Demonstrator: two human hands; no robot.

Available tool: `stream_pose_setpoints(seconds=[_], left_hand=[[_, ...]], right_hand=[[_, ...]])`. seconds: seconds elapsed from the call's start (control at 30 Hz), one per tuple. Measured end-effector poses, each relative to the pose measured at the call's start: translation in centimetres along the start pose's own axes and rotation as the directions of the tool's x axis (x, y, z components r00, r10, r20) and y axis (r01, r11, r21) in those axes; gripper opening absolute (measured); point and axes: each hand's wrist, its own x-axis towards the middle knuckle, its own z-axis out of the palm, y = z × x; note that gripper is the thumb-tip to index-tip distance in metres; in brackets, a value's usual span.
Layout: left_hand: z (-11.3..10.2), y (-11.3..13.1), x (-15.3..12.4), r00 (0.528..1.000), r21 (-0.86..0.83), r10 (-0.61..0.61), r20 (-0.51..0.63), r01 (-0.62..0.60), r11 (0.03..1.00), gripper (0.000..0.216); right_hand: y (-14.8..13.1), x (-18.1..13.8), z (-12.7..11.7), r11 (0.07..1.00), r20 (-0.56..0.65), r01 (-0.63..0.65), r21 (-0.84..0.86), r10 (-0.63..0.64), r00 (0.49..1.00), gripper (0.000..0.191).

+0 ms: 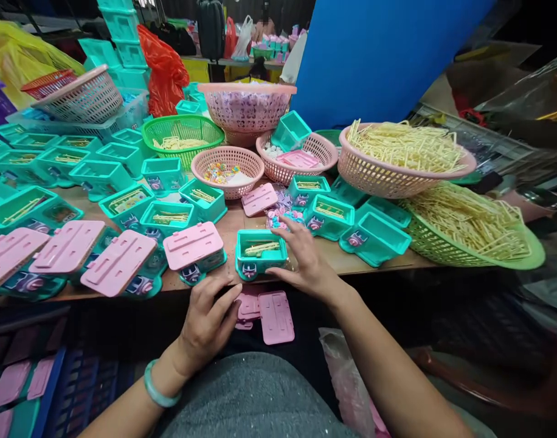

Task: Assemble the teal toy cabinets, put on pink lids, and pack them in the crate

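Observation:
A teal plastic box [244,263] with yellow sticks inside stands at the table's front edge. Beside its right wall is my right hand [308,258], fingers spread and thumb close to the front corner; whether the thumb touches cannot be made out. My left hand [205,322] hovers before the table edge, left of that box, its fingers loosely bent and apart with nothing visible in them. On my lap lie several pink lids [276,317], partly covered by the left fingers. To the left, another teal box [208,263] carries a pink lid [193,244].
Several open teal boxes [105,177] crowd the left side. Baskets stand behind: one with small colourful pieces [227,191], another holding a box and pink lid [301,176]. Yellow sticks [406,146] heap up at right. A blue panel [374,61] rises behind.

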Motion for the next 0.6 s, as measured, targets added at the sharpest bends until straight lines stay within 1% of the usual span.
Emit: stream_pose_setpoints(seconds=[0.03, 0.07, 0.1, 0.13, 0.2, 0.23, 0.27, 0.3, 0.33, 0.37, 0.4, 0.43, 0.5, 0.53, 0.57, 0.6], left_hand=[[0.2, 0.1, -0.4, 0.999, -0.084, -0.020, 0.042, 0.023, 0.996, 0.042], [0.5, 0.2, -0.9, 0.995, -0.161, -0.042, 0.089, 0.056, 0.985, 0.041], [0.8, 0.1, -1.4, 0.989, -0.225, -0.063, 0.133, 0.092, 0.970, 0.039], [1.1, 0.0, -1.9, 0.982, -0.270, -0.083, 0.171, 0.128, 0.954, 0.036], [1.8, -0.2, -2.6, 0.970, -0.312, -0.111, 0.218, 0.177, 0.933, 0.031], [2.2, -0.2, -2.8, 0.966, -0.325, -0.117, 0.229, 0.189, 0.927, 0.029], [2.7, -0.3, -2.8, 0.964, -0.335, -0.121, 0.237, 0.198, 0.921, 0.027], [3.0, -0.3, -2.8, 0.962, -0.343, -0.124, 0.243, 0.205, 0.917, 0.025], [3.3, -0.3, -2.6, 0.960, -0.350, -0.126, 0.250, 0.211, 0.913, 0.023], [3.5, -0.3, -2.4, 0.958, -0.358, -0.130, 0.257, 0.219, 0.908, 0.022], [3.5, -0.1, -2.2, 0.955, -0.365, -0.134, 0.264, 0.228, 0.903, 0.021], [3.5, 0.1, -1.9, 0.952, -0.368, -0.138, 0.272, 0.235, 0.900, 0.020], [3.1, 0.7, -1.6, 0.935, -0.390, -0.177, 0.307, 0.293, 0.873, 0.020], [2.9, 1.1, -1.4, 0.914, -0.419, -0.223, 0.339, 0.359, 0.834, 0.021], [2.8, 1.6, -1.2, 0.879, -0.465, -0.282, 0.385, 0.449, 0.763, 0.025], [2.7, 2.1, -1.1, 0.828, -0.526, -0.337, 0.448, 0.549, 0.650, 0.033]], right_hand=[[-0.5, -0.9, -0.2, 1.000, -0.041, -0.030, -0.007, 0.030, 0.999, 0.050], [-1.0, -2.2, -0.1, 0.997, -0.065, -0.078, -0.005, 0.078, 0.995, 0.035], [-1.6, -3.8, 0.3, 0.991, -0.066, -0.137, 0.000, 0.137, 0.988, 0.021], [-2.2, -5.5, 1.1, 0.980, -0.053, -0.199, -0.008, 0.199, 0.979, 0.015], [-3.2, -9.1, 3.7, 0.943, -0.009, -0.318, -0.097, 0.319, 0.948, 0.020], [-3.6, -10.7, 5.4, 0.913, -0.025, -0.365, -0.182, 0.366, 0.930, 0.033], [-3.8, -12.0, 7.1, 0.881, -0.035, -0.403, -0.249, 0.407, 0.913, 0.052], [-4.0, -13.1, 8.7, 0.860, -0.043, -0.423, -0.285, 0.430, 0.902, 0.062], [-4.0, -13.8, 9.8, 0.844, -0.048, -0.446, -0.297, 0.453, 0.890, 0.068], [-4.0, -14.2, 10.6, 0.837, -0.047, -0.470, -0.280, 0.477, 0.878, 0.069], [-3.9, -14.4, 10.7, 0.835, -0.045, -0.497, -0.235, 0.501, 0.864, 0.066], [-3.8, -14.4, 10.4, 0.832, -0.041, -0.530, -0.162, 0.531, 0.846, 0.063], [-3.8, -14.1, 8.4, 0.793, 0.007, -0.604, 0.079, 0.605, 0.796, 0.054], [-3.9, -13.9, 7.1, 0.733, 0.060, -0.635, 0.244, 0.642, 0.765, 0.048], [-4.1, -13.6, 5.8, 0.628, 0.138, -0.656, 0.418, 0.670, 0.730, 0.043], [-4.4, -13.3, 4.6, 0.481, 0.237, -0.664, 0.572, 0.678, 0.695, 0.039]])
